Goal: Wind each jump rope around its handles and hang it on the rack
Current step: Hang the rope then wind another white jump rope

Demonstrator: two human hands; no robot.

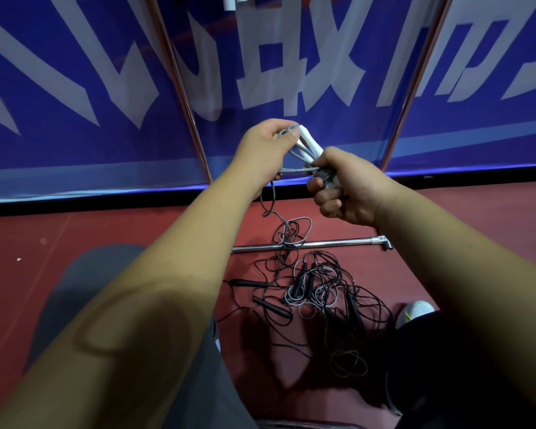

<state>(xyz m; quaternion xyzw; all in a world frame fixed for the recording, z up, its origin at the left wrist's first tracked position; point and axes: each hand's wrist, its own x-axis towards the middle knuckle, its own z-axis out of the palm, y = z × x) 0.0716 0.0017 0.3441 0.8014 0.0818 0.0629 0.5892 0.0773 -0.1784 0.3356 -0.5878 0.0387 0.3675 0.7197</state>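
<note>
One head-worn camera looks forward and down, close over both forearms, toward the floor (106,230).

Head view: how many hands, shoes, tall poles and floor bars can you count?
Hands: 2, left hand and right hand
Shoes: 1, white shoe
Tall poles: 2, left pole and right pole
Floor bars: 1, bar
Total: 6
</note>
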